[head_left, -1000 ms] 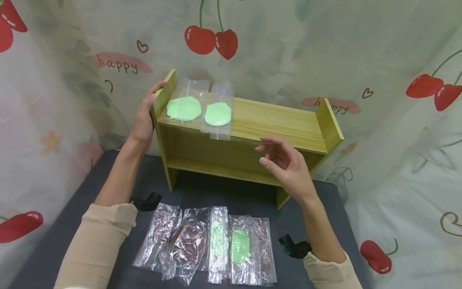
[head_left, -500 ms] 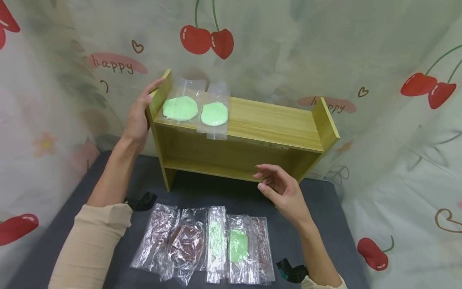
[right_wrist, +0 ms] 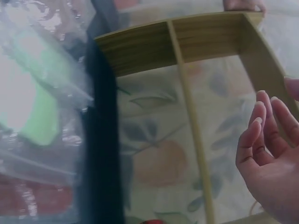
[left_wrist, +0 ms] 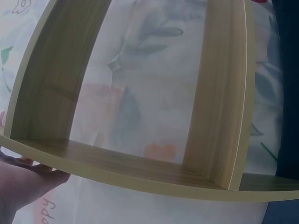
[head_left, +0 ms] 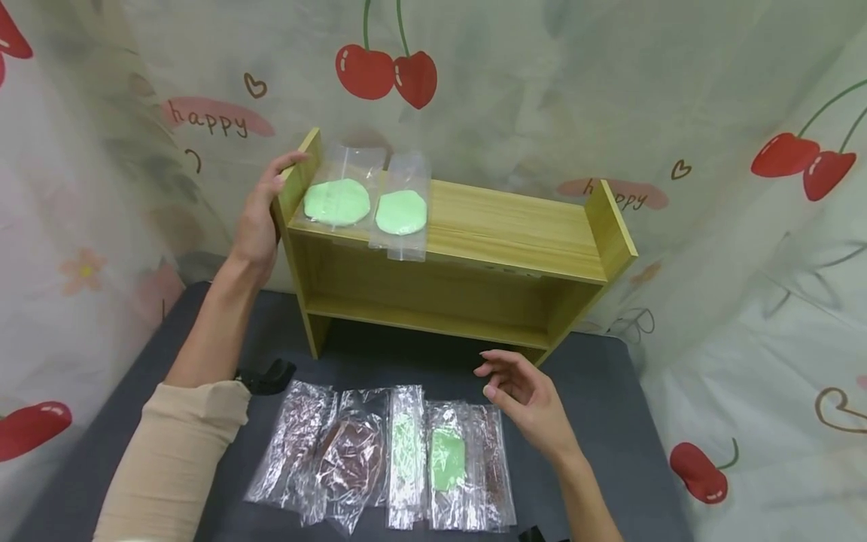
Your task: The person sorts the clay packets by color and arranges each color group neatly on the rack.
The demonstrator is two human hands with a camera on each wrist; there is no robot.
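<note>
My left hand [head_left: 260, 214] grips the left side panel of a small two-tier wooden shelf [head_left: 515, 226], its fingertips over the panel's edge. The left wrist view has that hand [left_wrist: 30, 184] against the panel's outer side. On the shelf's top board, side by side at the left end, lie two clear zip bags [head_left: 336, 202] [head_left: 401, 213], each with a pale green flat round piece inside. Below the shelf's front right leg, my right hand [head_left: 524, 399] hovers with loosely bent fingers and nothing in them. The right wrist view also has this empty hand [right_wrist: 271, 144].
A row of clear bags lies on the dark table [head_left: 576, 421]: brown-filled ones [head_left: 352, 455] to the left, green-filled ones [head_left: 448, 459] in the middle, more brown [head_left: 493, 467] at the right end. Behind the shelf hangs a cherry-printed curtain [head_left: 508, 90].
My right hand has come down from the front of the shelf's top board toward the bags on the table. The left hand keeps its place on the side panel.
</note>
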